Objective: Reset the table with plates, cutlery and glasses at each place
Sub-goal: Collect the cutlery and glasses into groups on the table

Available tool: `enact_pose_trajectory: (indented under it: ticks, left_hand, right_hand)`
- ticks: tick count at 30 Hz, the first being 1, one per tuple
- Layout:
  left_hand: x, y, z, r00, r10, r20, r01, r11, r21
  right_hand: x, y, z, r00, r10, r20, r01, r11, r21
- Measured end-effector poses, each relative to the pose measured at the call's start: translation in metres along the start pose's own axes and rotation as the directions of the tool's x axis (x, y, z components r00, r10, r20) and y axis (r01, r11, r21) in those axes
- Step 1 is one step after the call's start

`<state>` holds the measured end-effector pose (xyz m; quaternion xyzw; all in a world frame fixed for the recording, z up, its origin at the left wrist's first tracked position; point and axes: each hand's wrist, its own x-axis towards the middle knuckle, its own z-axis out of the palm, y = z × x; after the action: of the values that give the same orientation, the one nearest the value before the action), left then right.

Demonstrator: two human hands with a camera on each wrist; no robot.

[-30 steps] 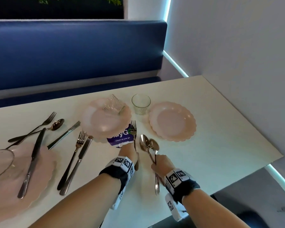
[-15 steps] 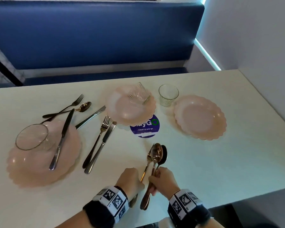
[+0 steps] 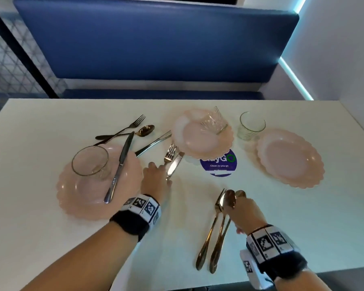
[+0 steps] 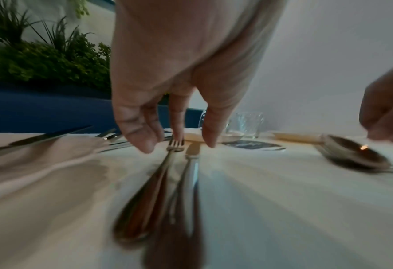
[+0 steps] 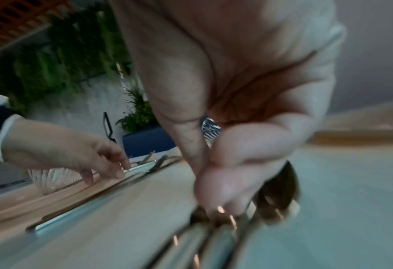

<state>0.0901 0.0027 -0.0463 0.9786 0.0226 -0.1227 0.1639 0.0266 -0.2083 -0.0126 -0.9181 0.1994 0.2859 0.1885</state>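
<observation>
The left hand (image 3: 156, 177) hovered with relaxed fingers over a silver steel fork (image 3: 169, 153) and knife (image 3: 175, 164) on the white bench (image 3: 282, 217); the right hand (image 3: 245, 211) gripped three golden metal cutlery pieces (image 3: 220, 225).

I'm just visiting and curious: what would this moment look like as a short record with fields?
Left hand: open, fingers spread over a fork and knife lying side by side
Right hand: holds a bundle of cutlery, one fork and two spoons
Plates: three pink, on the table
Glasses: one upright, two lying on plates
Places set: none yet
</observation>
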Motion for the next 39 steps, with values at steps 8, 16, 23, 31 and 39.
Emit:
enact_pose_trajectory:
  ticks: [8,16,23,31,39]
  left_hand:
    - [0.017,-0.01,-0.007,0.977,-0.089,0.192,0.084,0.996,0.032]
    - [-0.01,-0.032,-0.005,0.938,-0.134,0.32,0.168,0.982,-0.082]
    - [-0.05,-0.036,0.003,0.932,-0.103,0.347,0.217,0.926,-0.308]
    - [-0.068,-0.012,0.03,0.916,0.017,0.4,0.144,0.918,-0.37]
    - [-0.077,-0.027,0.008,0.962,0.053,0.268,0.09,0.866,-0.492]
  right_hand:
    - [0.021,-0.113,0.009,0.928,-0.35,0.131,0.358,0.933,-0.046]
    - [0.034,-0.163,0.047,0.962,-0.274,-0.012,0.27,0.955,-0.126]
    - [0.022,-0.137,0.059,0.989,-0.151,-0.008,0.15,0.986,-0.068]
    - [-0.004,-0.073,0.066,0.999,-0.016,0.04,0.016,1.0,-0.005]
    - [-0.007,-0.104,0.031,0.973,-0.228,-0.027,0.226,0.972,-0.057]
